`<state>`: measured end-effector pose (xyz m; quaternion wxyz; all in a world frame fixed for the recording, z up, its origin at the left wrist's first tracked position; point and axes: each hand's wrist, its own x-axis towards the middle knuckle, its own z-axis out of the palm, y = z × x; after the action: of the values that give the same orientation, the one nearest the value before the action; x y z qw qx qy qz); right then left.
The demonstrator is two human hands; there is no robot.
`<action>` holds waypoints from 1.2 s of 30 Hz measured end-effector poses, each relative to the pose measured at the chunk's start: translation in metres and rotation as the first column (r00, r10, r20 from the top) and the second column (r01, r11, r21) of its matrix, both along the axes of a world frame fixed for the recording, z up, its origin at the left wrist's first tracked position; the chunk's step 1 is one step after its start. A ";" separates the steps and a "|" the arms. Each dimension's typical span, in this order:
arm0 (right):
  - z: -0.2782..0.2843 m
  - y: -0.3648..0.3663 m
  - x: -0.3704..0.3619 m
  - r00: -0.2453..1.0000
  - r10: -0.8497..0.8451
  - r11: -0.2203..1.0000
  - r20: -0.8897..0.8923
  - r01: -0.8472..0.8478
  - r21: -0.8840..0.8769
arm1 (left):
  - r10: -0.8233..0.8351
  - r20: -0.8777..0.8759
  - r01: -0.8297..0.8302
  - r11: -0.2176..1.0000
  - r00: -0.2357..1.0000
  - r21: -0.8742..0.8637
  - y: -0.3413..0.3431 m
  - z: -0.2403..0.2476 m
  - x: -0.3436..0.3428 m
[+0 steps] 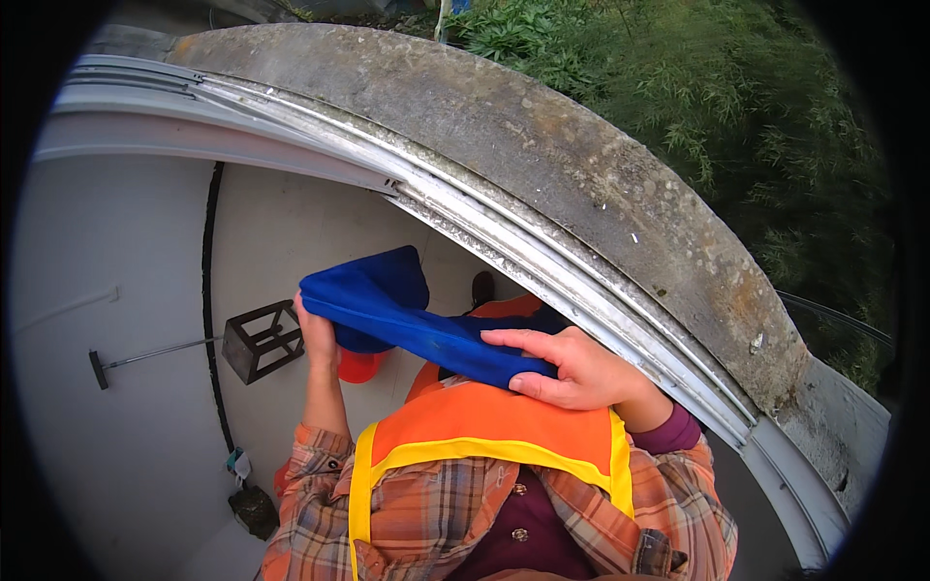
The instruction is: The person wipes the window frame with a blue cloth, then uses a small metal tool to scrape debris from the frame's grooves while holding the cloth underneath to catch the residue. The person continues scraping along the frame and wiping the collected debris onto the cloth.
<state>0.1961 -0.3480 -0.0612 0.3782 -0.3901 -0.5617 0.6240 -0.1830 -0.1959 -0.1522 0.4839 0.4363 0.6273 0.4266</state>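
A blue cloth [397, 315], folded into a long band, stretches across in front of my orange apron. Its left end is gripped by my left hand [318, 332], with the thumb along the edge and the fingers mostly behind the fabric. At the other end my right hand [572, 368] pinches the cloth, thumb below and index finger lying along the top. Part of the cloth hangs down in a loose fold beyond the left hand. Both hands are held above the floor, close to the white window track.
The white metal window track [465, 228] curves past on the right, beside a weathered concrete ledge [581, 165]. Green plants [717, 126] grow outside. On the floor stand a dark open-frame stool [262, 344] and something round and red [359, 366]. A long-handled tool [145, 360] lies further left.
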 end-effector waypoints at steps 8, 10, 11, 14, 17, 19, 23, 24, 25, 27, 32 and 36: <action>0.040 -0.043 0.023 0.992 -0.124 0.992 -0.027 0.124 0.016 | -0.223 0.567 0.206 0.974 0.793 0.094 0.006 0.048 0.035; 0.049 -0.058 0.026 0.979 -0.198 0.980 -0.043 0.198 -0.002 | -0.376 0.461 0.306 0.926 0.804 0.222 0.008 0.060 0.056; 0.053 -0.064 0.027 0.969 -0.242 0.970 -0.056 0.243 0.019 | -0.484 0.423 0.372 0.871 0.766 0.322 0.010 0.065 0.068; 0.056 -0.076 0.026 0.962 -0.267 0.963 -0.056 0.269 0.030 | -0.414 -0.514 0.648 0.611 0.751 0.454 0.028 0.073 0.112; 0.055 -0.080 0.024 0.965 -0.261 0.960 -0.033 0.263 0.094 | -0.173 -0.842 0.779 0.507 0.512 0.370 0.035 0.081 0.139; 0.052 -0.079 0.021 0.961 -0.273 0.955 -0.043 0.276 0.106 | -0.171 -0.865 0.793 0.510 0.472 0.332 0.037 0.087 0.147; 0.050 -0.077 0.022 0.948 -0.313 0.938 -0.058 0.319 0.135 | -0.187 -0.923 0.872 0.433 0.337 0.231 0.040 0.097 0.153; 0.051 -0.078 0.023 0.947 -0.319 0.940 -0.040 0.321 0.115 | -0.183 -0.936 0.885 0.421 0.299 0.201 0.040 0.098 0.156; 0.053 -0.080 0.026 0.943 -0.330 0.940 -0.050 0.333 0.075 | -0.161 -0.950 0.876 0.451 0.269 0.172 0.041 0.099 0.159; 0.060 -0.085 0.035 0.922 -0.388 0.913 -0.016 0.386 0.128 | -0.128 -0.967 0.846 0.518 0.219 0.123 0.039 0.100 0.167; 0.086 -0.114 0.055 0.723 -0.691 0.715 -0.001 0.683 0.151 | -0.109 -0.992 0.828 0.561 0.064 -0.008 0.034 0.106 0.178; 0.098 -0.133 0.072 0.541 -0.619 0.770 0.570 0.561 0.304 | -0.166 -0.982 0.827 0.562 0.088 -0.021 0.038 0.107 0.176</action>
<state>0.2683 -0.4812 0.0372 0.3664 -0.7279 -0.5166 0.2627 -0.0072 -0.1581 -0.0451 0.0013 0.9083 0.4157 0.0469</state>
